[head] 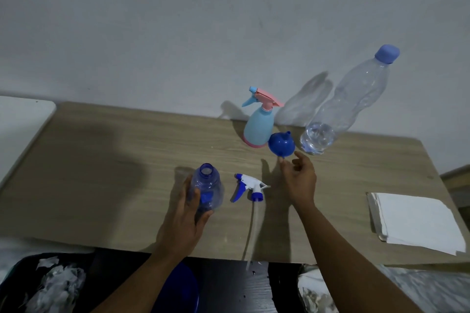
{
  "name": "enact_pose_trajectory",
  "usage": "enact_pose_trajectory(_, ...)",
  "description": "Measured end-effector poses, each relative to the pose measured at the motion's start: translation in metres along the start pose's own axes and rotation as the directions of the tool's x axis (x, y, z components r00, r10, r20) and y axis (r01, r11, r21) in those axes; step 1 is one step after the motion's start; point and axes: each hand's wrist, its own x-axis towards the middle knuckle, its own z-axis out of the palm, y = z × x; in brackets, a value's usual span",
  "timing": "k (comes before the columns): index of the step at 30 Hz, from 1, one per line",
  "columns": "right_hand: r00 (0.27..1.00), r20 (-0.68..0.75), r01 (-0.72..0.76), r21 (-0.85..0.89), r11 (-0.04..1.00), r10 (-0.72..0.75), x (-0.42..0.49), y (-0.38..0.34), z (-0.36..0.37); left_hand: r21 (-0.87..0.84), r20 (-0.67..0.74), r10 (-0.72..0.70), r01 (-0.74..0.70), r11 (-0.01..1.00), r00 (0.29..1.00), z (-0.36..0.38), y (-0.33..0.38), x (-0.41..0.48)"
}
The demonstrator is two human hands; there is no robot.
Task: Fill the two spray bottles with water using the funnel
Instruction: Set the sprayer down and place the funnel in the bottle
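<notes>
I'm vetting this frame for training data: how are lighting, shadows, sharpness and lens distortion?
Head view: dim, bluish light; the water bottle and pastel spray bottle cast shadows leftward onto the wall, a broad shadow darkens the table's left side. Head view: wide-angle bending tilts the water bottle; the blue spray bottle in the left hand looks sharp.

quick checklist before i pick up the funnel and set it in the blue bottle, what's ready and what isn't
1. Blue bottle neck open: ok; its spray head lies on the table beside it.
2. Blue bottle steadied: ok; left hand grips it.
3. Funnel in reach: ok; right hand fingertips are at its rim, not gripping yet.
4. Funnel clean inside: cannot tell; its spout points up, hiding the inside.
5. Water bottle ready to pour: not ok; cap still on.
6. Pastel bottle opened: not ok; trigger head still on.
</notes>
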Motion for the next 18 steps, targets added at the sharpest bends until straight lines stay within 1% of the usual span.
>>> enact_pose_trajectory(2,1.000,-0.018,0.018,-0.013,1.000,-0.018,0.023,-0.004,0.006,0.017,-0.014,-0.026,0.026,1.000,1.000,0.003,-0.002,-0.001)
enact_pose_trajectory(5,0.999,0.008,0.037,-0.070,0.997,-0.036,0.043,-0.001,0.025,0.052,-0.027,-0.051,0.053,0.997,0.998,0.006,-0.003,-0.001)
enact_pose_trajectory(9,0.993,-0.111,-0.061,-0.310,0.949,0.028,0.054,0.003,0.049,0.069,-0.009,-0.059,0.060,0.996,0.998,0.007,-0.003,0.001)
enact_pose_trajectory(11,0.987,-0.159,-0.069,-0.356,0.932,0.012,0.056,0.006,0.053,0.058,0.005,-0.095,0.094,0.994,0.995,0.007,-0.001,0.003)
enact_pose_trajectory(14,0.989,-0.147,-0.041,-0.315,0.948,-0.006,0.053,0.015,0.047,0.099,-0.001,-0.090,0.089,0.991,0.996,0.007,-0.001,0.002)
enact_pose_trajectory(18,0.996,-0.084,0.004,-0.035,0.999,-0.007,0.029,0.015,0.024,0.149,-0.024,-0.048,0.051,0.988,0.999,0.006,0.000,0.001)
